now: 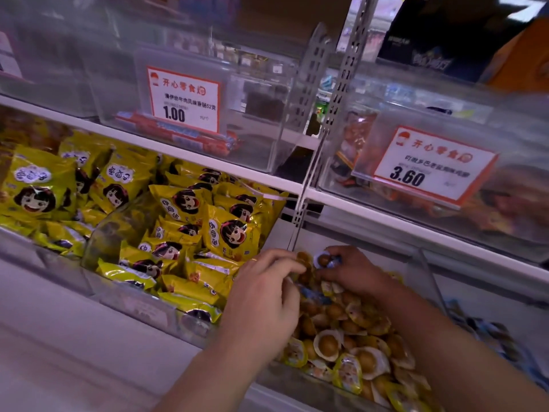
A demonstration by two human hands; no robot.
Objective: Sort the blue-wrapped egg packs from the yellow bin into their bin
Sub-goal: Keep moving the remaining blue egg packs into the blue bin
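Reaching from the lower right, the right hand (350, 270) lies palm down over the far end of the yellow bin (315, 379), its fingers curled round a blue pack (325, 259). That pack is small and round-edged, its wrapper blue and white, with one brown egg showing through a clear window. It is held just above the heap, at the bin's far end.

The left hand (267, 295) comes in from the bottom centre, back of the hand up, forearm crossing the bin's left wall. Its fingers are bent and pressed together, the tips down among the yellow packs (347, 346) just left of the blue one. Whether they pinch anything I cannot tell; the tips are hidden in the heap.

A second patch of blue wrapper (312, 293) shows in the heap between the two hands, mostly buried. The rest of the heap is yellow-edged packs, each with a brown egg.

Right of the yellow bin, past a clear divider, lies a pile of blue-wrapped packs (487, 331), blurred. Left of the bin stand yellow bags (228, 233) printed with a cartoon face. Above, on the next shelf, hang two price tags, 1.00 (184, 99) and 3.60 (430, 168).
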